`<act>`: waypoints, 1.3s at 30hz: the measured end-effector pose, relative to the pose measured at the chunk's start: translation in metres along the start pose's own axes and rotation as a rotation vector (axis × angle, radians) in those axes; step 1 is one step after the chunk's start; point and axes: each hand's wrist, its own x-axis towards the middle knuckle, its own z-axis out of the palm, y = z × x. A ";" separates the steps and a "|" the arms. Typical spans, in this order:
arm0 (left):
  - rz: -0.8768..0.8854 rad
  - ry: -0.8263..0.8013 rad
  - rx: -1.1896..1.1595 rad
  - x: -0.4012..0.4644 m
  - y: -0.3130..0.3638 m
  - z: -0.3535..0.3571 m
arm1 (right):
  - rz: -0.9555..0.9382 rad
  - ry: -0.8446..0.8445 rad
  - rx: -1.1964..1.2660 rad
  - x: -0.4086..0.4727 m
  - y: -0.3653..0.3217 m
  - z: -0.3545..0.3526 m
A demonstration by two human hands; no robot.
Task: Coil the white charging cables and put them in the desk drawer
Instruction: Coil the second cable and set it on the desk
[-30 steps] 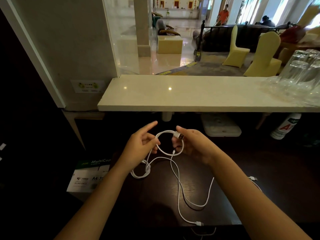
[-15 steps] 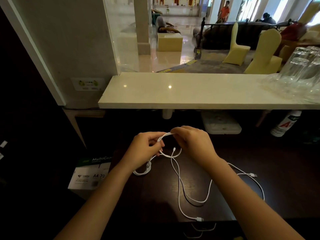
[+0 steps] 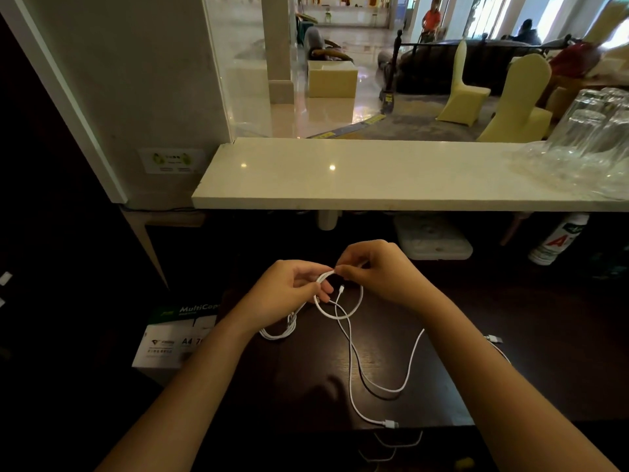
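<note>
Desk (image 3: 493,335): dark top, lower half of frame; drawer not in view.
Counter slab (image 3: 374,172): pale, mid-frame; glasses (image 3: 589,137) at right.
Paper ream (image 3: 170,338): lower left, off desk edge.
Left hand (image 3: 286,294): centre frame, fingers curled round one side of small loop.
Right hand (image 3: 381,270): pinches loop top, just beside left.
White cable (image 3: 350,352): one loop formed betw. hands; long tail w/ plug (image 3: 390,423) trails to near desk edge.
Second cable (image 3: 495,342): at right, mostly hidden by forearm.
Bundle (image 3: 282,330): below left hand (coiled? can't tell).
Risk, judged: loop springs open if pinch slackens; tail could snag or slip off edge.
</note>
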 end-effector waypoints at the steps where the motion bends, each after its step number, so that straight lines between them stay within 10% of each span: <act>1: 0.002 0.001 -0.009 0.000 0.000 -0.001 | 0.001 0.002 0.040 0.000 0.000 0.000; 13: -0.010 -0.009 -0.198 0.004 -0.011 -0.001 | 0.242 0.107 0.783 -0.001 0.005 0.014; 20: -0.061 0.070 -0.820 0.018 -0.016 -0.004 | 0.481 0.078 1.365 0.013 0.009 0.032; 25: 0.114 0.166 -0.954 0.028 -0.012 -0.021 | 0.227 -0.271 1.015 -0.007 0.004 0.072; 39: 0.201 0.333 -1.043 0.025 -0.010 -0.049 | 0.154 -0.368 0.569 -0.018 0.042 0.060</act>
